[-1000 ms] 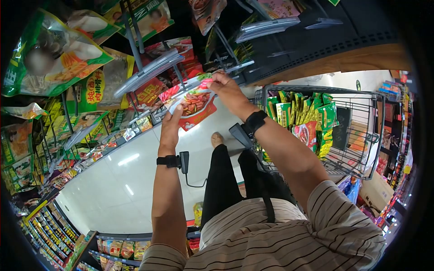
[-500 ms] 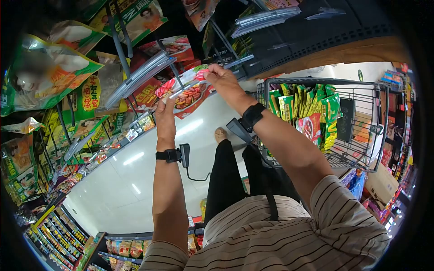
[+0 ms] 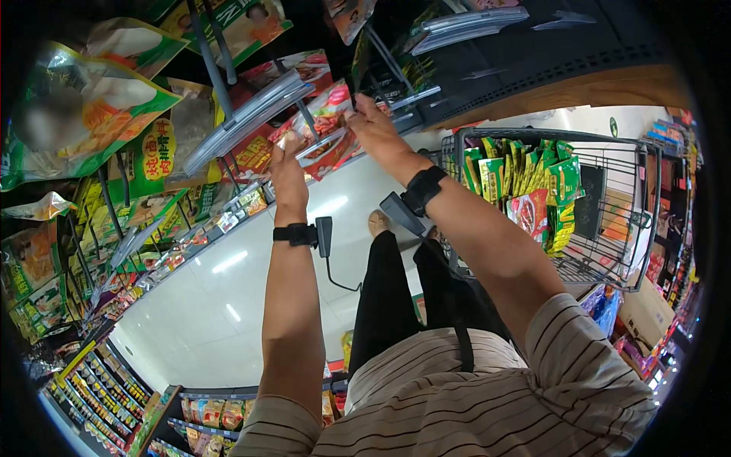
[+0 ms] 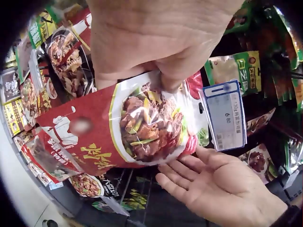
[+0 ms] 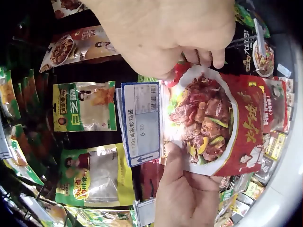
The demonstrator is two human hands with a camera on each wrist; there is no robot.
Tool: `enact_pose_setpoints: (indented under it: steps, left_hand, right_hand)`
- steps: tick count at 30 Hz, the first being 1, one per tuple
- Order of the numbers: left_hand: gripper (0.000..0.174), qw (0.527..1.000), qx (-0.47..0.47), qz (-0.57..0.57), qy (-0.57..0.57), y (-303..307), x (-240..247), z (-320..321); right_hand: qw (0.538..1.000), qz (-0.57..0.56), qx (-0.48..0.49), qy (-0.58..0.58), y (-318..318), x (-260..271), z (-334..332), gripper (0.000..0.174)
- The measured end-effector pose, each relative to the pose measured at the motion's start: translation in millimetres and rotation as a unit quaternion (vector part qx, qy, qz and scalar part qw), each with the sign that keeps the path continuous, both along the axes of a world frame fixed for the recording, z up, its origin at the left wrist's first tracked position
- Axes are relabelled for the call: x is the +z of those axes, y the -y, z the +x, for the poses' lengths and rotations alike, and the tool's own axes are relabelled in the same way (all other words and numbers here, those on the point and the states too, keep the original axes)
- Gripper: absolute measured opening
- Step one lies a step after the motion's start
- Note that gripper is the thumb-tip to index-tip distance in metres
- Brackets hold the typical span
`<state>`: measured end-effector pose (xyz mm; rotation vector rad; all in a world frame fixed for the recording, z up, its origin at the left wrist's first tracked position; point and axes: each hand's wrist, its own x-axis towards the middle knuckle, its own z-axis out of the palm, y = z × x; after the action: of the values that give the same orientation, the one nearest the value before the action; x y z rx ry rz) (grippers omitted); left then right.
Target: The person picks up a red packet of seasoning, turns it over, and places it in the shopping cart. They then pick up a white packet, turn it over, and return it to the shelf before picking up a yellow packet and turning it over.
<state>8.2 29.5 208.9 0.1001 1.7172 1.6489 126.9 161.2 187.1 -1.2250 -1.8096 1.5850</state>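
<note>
A red seasoning pouch (image 3: 335, 154) with a picture of a meat dish in a white bowl is at the rack, just behind a clear price-tag holder. My left hand (image 3: 289, 183) pinches one side of it; in the right wrist view the thumb of that left hand (image 5: 182, 194) lies across the pouch front (image 5: 244, 125). At the opposite side is my right hand (image 3: 387, 143), its fingers extended. The left wrist view gives this right hand (image 4: 227, 184) palm up, fingertips right at the edge of the pouch (image 4: 97, 125). A price tag (image 5: 140, 124) stands beside the pouch top.
Green and yellow bags (image 3: 84, 114) hang on hooks to the left. A wire shopping cart (image 3: 609, 282) at the right holds several green packets (image 3: 525, 171) and a red pouch (image 3: 528, 215). A wooden shelf edge (image 3: 563, 95) runs above the cart.
The pouch has gone from in front of the price-tag holder back to the rack, with both hands reaching farther forward. My right hand, which pinched its corner, has let go and straightened its fingers.
</note>
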Motion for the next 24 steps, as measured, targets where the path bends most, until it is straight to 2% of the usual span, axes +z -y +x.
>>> enact_pose_setpoints:
  steps: [3,6,8,11,15,18,21,24]
  left_hand:
    - [0.035,0.997,-0.022,0.070,-0.026,-5,-27,-12]
    - [0.038,0.993,0.002,0.117,-0.013,-19,-16,-10]
    - [0.039,0.997,-0.003,0.082,-0.017,-27,-10,-15]
    - [0.037,0.999,0.030,0.038,0.014,-43,-8,-26]
    - [0.037,0.993,0.018,0.099,-0.059,-46,-35,-41]
    - [0.038,0.995,0.000,0.037,-0.096,-43,-37,-40]
    - [0.044,0.995,-0.070,-0.027,-0.065,-31,-14,-24]
    - [0.037,0.968,-0.131,-0.073,-0.203,-14,-17,-14]
  right_hand:
    - [0.997,-0.057,0.039,-0.019,5,21,21,0.051]
    - [0.992,-0.110,0.054,-0.038,15,14,39,0.052]
    - [0.982,-0.172,0.064,-0.045,24,30,55,0.053]
    - [0.978,-0.191,0.083,-0.024,31,24,74,0.051]
    - [0.952,-0.295,0.082,-0.028,39,31,97,0.044]
    - [0.947,-0.314,0.070,-0.025,43,39,111,0.043]
    - [0.944,-0.324,0.056,-0.043,46,50,128,0.042]
    - [0.940,-0.326,0.056,-0.076,52,50,140,0.042]
